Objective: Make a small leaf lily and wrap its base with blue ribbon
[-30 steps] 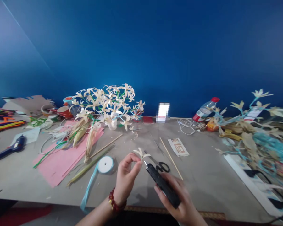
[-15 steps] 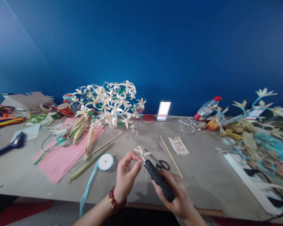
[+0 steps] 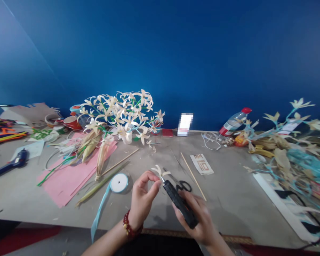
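— How is the table [image 3: 229,213] laid out?
— The bouquet [image 3: 128,115] is stood towards the back, perhaps so that its blooms are not knocked.
— And the tools?
— By the right hand [image 3: 202,221] the glue gun [image 3: 178,203] is gripped, fingers wrapped round its body, so that its nozzle [image 3: 163,179] is aimed towards the left hand [image 3: 142,195]; the scissors [image 3: 181,182] are laid just beyond, probably for easy reach.
— Where is the flower [image 3: 160,173]?
— It is held above the table, its base pinched between left thumb and forefinger, presumably so that the petals are left uncovered; whether it is touched by the nozzle cannot be told.
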The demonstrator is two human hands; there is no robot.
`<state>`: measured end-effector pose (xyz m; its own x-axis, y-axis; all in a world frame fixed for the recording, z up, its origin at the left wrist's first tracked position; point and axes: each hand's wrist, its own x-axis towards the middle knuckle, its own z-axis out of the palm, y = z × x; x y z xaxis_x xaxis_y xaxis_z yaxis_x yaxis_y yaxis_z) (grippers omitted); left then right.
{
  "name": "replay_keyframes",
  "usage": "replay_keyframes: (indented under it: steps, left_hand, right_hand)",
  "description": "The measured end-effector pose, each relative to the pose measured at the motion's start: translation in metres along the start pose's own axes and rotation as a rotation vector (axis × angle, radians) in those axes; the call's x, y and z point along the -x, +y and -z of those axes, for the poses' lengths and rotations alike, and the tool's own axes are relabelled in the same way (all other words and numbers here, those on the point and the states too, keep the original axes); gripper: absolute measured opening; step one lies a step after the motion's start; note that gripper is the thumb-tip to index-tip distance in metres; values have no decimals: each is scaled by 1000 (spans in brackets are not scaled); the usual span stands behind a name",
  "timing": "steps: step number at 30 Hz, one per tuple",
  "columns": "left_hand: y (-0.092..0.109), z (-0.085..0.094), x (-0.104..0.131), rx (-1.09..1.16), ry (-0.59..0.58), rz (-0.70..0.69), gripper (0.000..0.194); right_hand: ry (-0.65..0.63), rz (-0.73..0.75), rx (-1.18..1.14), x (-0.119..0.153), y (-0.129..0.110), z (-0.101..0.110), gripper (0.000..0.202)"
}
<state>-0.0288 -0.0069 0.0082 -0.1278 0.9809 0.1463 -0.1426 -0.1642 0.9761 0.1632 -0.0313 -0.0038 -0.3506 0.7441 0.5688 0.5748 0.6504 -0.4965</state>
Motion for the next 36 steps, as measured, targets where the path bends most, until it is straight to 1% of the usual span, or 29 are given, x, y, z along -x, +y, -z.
replay_keyframes:
  steps: [3,6,9,12,18,22,24,27,30,31,32,34,36]
  left_hand:
    - [0,0,0,0,1,-5,14]
    - [-1,0,0,8,4,-3,14]
    - [-1,0,0,12,11,0,16]
    - [-1,0,-1,9,12,12,18]
    - [0,-1,-1,11,9,17,19]
    - [-1,1,0,37,27,14,18]
    - [-3,4,1,70,41,43,18]
    - [-10,12,2,146,85,121,18]
    - [-18,20,-1,223,144,168,20]
    - [-19,23,-2,236,158,179,21]
    - [-20,26,-3,242,169,190,23]
    - [-19,31,-6,242,192,198,24]
    - [-17,36,-8,236,223,187,24]
  right_hand:
    - [-18,-2,-4,3,4,-2,31]
    - [-22,13,-5,5,7,-4,32]
    - [-23,36,-7,5,8,-4,33]
    - [-29,20,6,4,7,-3,33]
    - [-1,25,46,0,5,1,35]
    - [26,-25,68,2,12,4,35]
    - [26,-51,85,7,24,7,31]
    - [-32,-119,218,17,53,14,31]
    - [-191,-322,549,24,89,27,32]
    - [-233,-399,653,25,100,32,32]
    - [-249,-444,705,26,110,37,32]
    - [-251,-485,747,29,127,46,30]
    - [-258,-461,732,33,142,55,30]
